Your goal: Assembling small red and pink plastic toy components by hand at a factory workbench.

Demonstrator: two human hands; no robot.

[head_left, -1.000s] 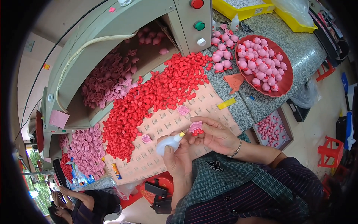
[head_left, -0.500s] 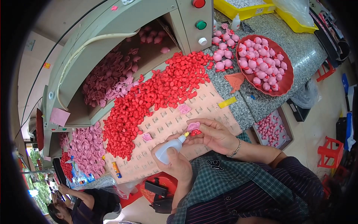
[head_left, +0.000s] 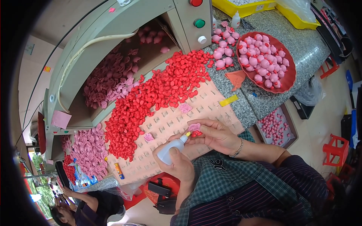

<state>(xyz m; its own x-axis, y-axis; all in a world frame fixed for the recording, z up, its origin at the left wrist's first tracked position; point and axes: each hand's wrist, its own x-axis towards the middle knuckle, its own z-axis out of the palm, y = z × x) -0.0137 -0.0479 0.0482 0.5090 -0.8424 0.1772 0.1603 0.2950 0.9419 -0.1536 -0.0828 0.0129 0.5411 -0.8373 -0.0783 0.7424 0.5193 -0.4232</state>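
Note:
My left hand (head_left: 179,164) is wrapped round a translucent squeeze bottle (head_left: 169,151) with a yellow tip. The tip is at the left edge of a small pink molded piece (head_left: 194,127) with a red piece (head_left: 197,133) under it. My right hand (head_left: 218,137) pinches these two pieces between thumb and fingers. Two more pink molded pieces (head_left: 185,108) lie loose on the pale slotted mat (head_left: 166,126). Beyond my hands a long heap of small red pieces (head_left: 158,94) covers the mat's far side.
A greenish machine (head_left: 90,37) with a pink-filled opening stands behind the mat. A red bowl (head_left: 289,81) of round pink figures is at the right. Pink pieces (head_left: 90,150) are heaped at left, beside a glue stick (head_left: 118,170). At lower left another person (head_left: 90,205) is working.
The view has shifted slightly. My hands keep the same hold, with the bottle's tip still at the pink piece.

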